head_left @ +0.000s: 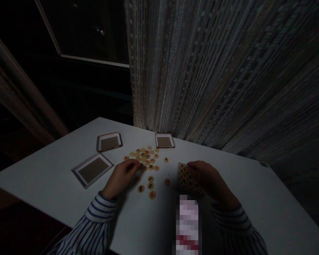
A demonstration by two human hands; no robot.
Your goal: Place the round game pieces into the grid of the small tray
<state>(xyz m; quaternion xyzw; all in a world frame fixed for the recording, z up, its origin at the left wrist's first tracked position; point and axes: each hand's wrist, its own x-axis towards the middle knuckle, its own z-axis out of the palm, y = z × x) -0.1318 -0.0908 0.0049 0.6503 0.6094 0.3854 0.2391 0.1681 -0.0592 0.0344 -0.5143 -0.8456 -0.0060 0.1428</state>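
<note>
Small round wooden game pieces (pixel 143 154) with dark and red marks lie in a loose heap on the white table (pixel 50 177), and a few sit apart nearer me. My left hand (pixel 121 178) reaches into the heap, its fingertips down among the pieces. I cannot tell whether it holds one. My right hand (pixel 206 179) grips the far edge of a clear tray (pixel 186 180) filled with similar pieces in tight rows. The hand hides part of that tray.
Three shallow clear trays with brown bottoms lie on the table: one at the left (pixel 92 170), two at the back (pixel 109 142) (pixel 164 140). A string curtain (pixel 202 78) hangs behind the table. A pixelated patch (pixel 187 226) covers the lower middle.
</note>
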